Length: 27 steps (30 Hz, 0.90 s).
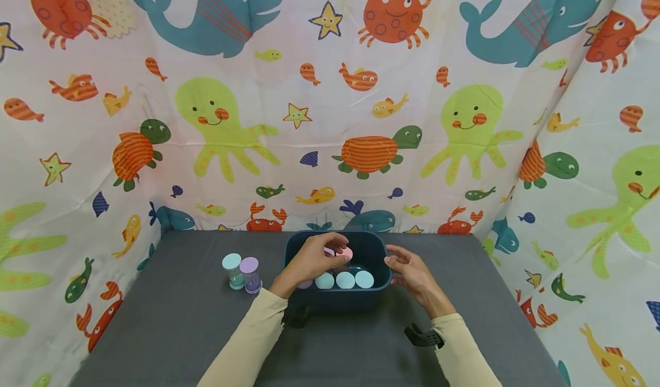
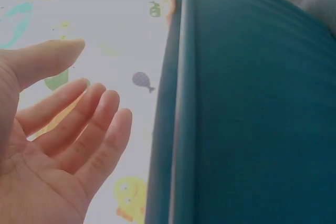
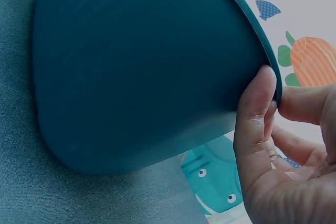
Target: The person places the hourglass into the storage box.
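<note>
A dark teal plastic bin (image 1: 337, 300) stands on the grey table with several lidded jars inside. Three mint lids (image 1: 345, 280) show along its near side, with a pink lid (image 1: 344, 253) behind them and purple lids partly hidden by my left hand (image 1: 308, 261). That hand is over the bin's left part; in the left wrist view its fingers (image 2: 107, 124) are loosely bent, thumb apart, holding nothing. At the bin's right end, my right hand (image 1: 415, 272) pinches the rim (image 3: 270, 51) between thumb and finger.
Left of the bin, two clear jars stand side by side on the table (image 1: 196, 318): a mint-lidded jar (image 1: 234, 271) and a purple-lidded jar (image 1: 251, 275). A curtain (image 1: 330, 112) printed with sea animals hangs behind the table and along both sides.
</note>
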Each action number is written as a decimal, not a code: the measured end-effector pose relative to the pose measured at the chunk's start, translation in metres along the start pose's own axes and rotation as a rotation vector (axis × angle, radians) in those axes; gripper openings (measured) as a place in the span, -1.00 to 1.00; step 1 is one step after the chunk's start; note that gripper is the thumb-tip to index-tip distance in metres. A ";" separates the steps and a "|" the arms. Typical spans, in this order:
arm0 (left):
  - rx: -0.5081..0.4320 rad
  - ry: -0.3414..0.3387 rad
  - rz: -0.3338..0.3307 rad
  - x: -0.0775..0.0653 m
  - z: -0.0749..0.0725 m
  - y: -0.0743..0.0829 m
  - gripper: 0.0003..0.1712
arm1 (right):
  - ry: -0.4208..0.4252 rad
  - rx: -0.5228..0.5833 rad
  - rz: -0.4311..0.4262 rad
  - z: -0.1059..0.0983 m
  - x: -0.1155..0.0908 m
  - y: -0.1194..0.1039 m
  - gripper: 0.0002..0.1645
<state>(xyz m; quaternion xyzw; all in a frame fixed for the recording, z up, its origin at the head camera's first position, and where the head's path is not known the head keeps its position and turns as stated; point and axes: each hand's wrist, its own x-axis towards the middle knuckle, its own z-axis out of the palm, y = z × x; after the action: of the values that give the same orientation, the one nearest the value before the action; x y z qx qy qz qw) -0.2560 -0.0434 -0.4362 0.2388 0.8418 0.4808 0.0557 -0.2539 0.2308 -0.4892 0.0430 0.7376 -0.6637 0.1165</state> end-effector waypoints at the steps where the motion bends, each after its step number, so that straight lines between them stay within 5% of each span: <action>1: 0.004 0.016 0.006 -0.002 -0.002 0.000 -0.59 | -0.002 0.000 -0.001 0.000 0.000 0.000 -0.46; 17: 0.012 0.310 0.030 -0.046 -0.040 -0.011 -0.68 | -0.007 0.011 -0.001 0.003 0.002 0.001 -0.45; 27: -0.102 0.528 0.037 -0.070 -0.066 -0.024 -0.62 | -0.015 0.018 -0.005 0.001 0.001 -0.002 -0.41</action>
<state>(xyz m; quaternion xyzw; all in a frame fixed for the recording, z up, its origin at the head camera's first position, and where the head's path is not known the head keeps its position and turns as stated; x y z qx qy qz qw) -0.2243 -0.1371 -0.4312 0.1175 0.7973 0.5693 -0.1625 -0.2554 0.2296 -0.4880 0.0374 0.7307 -0.6710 0.1198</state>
